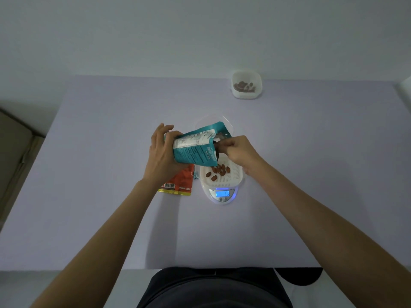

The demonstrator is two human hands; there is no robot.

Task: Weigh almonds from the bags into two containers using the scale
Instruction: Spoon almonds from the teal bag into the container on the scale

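Pale lilac tabletop (100, 152) against a plain wall, with the scale (222, 195) near the middle and its blue display lit. On its platform sits a white container (235, 177) with a few almonds (218, 171) inside.

The left hand (162, 154) grips the teal bag (193, 147) round its body and tips it so the mouth hangs over that container, probably to let nuts fall a few at a time. The right hand (240, 152) is at the mouth, fingers curled narrow and seemingly pinching the lip to keep it open and meter the flow.

An orange bag (180, 183) lies flat just left of the scale, likely waiting its turn. A second container (246, 94), holding almonds, stands at the far edge toward the right corner, seemingly done with. Weighing looks partway through.
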